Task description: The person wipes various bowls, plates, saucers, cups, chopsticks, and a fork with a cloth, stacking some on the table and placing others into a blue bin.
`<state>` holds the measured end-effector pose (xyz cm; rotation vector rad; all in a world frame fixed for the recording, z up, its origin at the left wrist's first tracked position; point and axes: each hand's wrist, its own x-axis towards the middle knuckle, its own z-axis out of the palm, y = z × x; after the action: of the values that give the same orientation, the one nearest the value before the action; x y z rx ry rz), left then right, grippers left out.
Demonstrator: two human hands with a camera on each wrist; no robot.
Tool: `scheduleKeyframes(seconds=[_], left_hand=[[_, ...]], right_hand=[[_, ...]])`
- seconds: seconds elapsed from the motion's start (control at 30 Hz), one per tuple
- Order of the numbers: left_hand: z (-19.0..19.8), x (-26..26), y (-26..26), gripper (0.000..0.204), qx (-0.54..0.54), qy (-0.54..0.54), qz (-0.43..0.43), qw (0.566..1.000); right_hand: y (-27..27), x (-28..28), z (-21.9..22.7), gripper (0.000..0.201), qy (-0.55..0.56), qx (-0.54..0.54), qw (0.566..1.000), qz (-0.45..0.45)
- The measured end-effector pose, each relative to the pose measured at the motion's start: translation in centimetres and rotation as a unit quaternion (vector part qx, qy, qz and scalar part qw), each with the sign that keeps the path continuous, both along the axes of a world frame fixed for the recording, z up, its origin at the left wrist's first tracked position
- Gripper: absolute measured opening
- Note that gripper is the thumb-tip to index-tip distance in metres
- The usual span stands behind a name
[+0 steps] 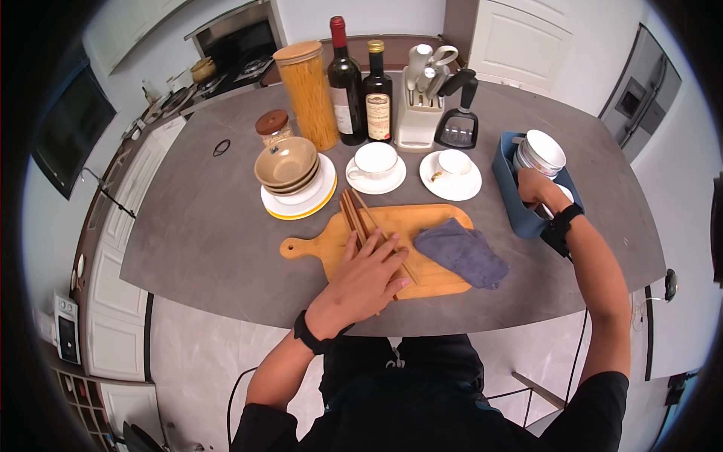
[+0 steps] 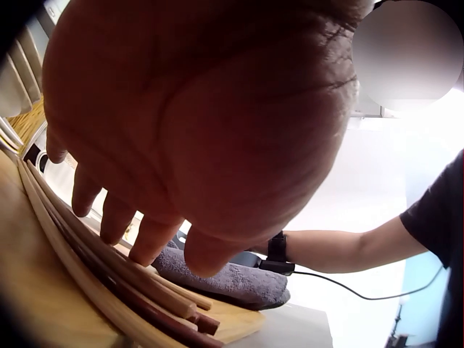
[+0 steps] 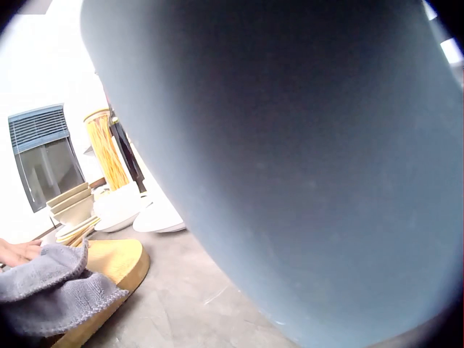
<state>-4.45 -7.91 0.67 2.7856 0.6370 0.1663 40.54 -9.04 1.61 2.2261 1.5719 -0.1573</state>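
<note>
My left hand [image 1: 361,282] rests with spread, fairly straight fingers over several wooden chopsticks [image 1: 349,216], some light and some dark reddish brown. They lie across a wooden cutting board [image 1: 303,246]. A folded grey-purple cloth [image 1: 462,252] covers the board's right part and hangs over its edge. My right hand [image 1: 539,187] reaches down into a blue bin [image 1: 510,197], beside stacked white bowls [image 1: 544,153]. The bin's wall hides its fingers, and in the right wrist view that blue wall [image 3: 290,181] fills most of the picture; I cannot tell what the fingers hold.
Brown bowls [image 1: 286,163] sit stacked on plates [image 1: 325,188] at the left. Two white cups [image 1: 375,160] on saucers stand behind the board. Along the back are a pasta jar [image 1: 309,98], two bottles [image 1: 346,98] and a knife block [image 1: 416,120]. A black cord loop [image 1: 221,148] lies far left.
</note>
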Motion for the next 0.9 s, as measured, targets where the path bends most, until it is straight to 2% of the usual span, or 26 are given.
scheduleKeyframes(seconds=[0.03, 0.07, 0.13, 0.17, 0.33, 0.4, 0.47, 0.6, 0.67, 0.7, 0.77, 0.8, 0.87, 0.9], left_hand=[[0.2, -0.4, -0.2, 0.051, -0.002, -0.005, 0.005, 1.000], [0.4, -0.7, -0.4, 0.050, -0.005, -0.010, 0.013, 1.000], [0.8, -1.1, -0.8, 0.051, -0.012, -0.007, 0.017, 1.000], [0.9, -1.2, -1.0, 0.051, -0.017, -0.007, 0.019, 1.000], [1.4, -1.6, -0.8, 0.054, -0.019, 0.007, 0.020, 1.000], [1.7, -1.5, -1.0, 0.054, -0.009, 0.006, 0.023, 1.000], [2.4, -1.3, -1.6, 0.054, -0.001, -0.051, 0.049, 0.997], [3.6, -0.9, -3.0, 0.052, -0.023, -0.099, 0.052, 0.993], [3.9, -0.6, -3.6, 0.050, -0.097, -0.148, 0.019, 0.984], [3.7, -0.3, -3.9, 0.050, -0.100, -0.149, 0.020, 0.984], [3.5, 0.8, -4.8, 0.048, -0.197, -0.252, 0.009, 0.947], [3.5, 1.4, -5.2, 0.048, -0.199, -0.252, 0.008, 0.947], [3.6, 2.1, -6.0, 0.047, -0.337, -0.251, 0.049, 0.906], [3.5, 2.2, -6.1, 0.047, -0.337, -0.247, 0.047, 0.907]], right_hand=[[-0.1, 0.1, 0.0, 0.012, 0.070, 0.027, 0.996, -0.054], [-0.3, -0.5, 0.6, 0.012, 0.073, 0.026, 0.995, -0.055], [-0.7, -1.6, 2.4, 0.014, 0.226, 0.076, 0.950, -0.201], [-0.9, -2.1, 3.0, 0.019, 0.215, 0.068, 0.955, -0.194], [-2.5, -2.6, 5.3, 0.020, 0.224, 0.105, 0.951, -0.183], [-3.4, -2.9, 6.4, 0.020, 0.258, 0.155, 0.937, -0.177], [-4.3, -2.6, 7.4, 0.019, 0.253, 0.165, 0.939, -0.166], [-7.9, -4.6, 11.1, 0.018, 0.281, 0.195, 0.925, -0.169], [-9.7, -6.9, 12.2, 0.012, 0.341, 0.256, 0.887, -0.177], [-10.6, -8.2, 12.3, 0.013, 0.416, 0.252, 0.856, -0.174], [-12.1, -11.8, 10.7, 0.020, 0.553, 0.244, 0.781, -0.159], [-12.7, -14.3, 9.4, 0.022, 0.614, 0.241, 0.737, -0.146], [-13.1, -20.6, 8.0, 0.016, 0.709, 0.173, 0.677, -0.095], [-13.0, -23.3, 6.9, 0.014, 0.744, 0.151, 0.645, -0.091]])
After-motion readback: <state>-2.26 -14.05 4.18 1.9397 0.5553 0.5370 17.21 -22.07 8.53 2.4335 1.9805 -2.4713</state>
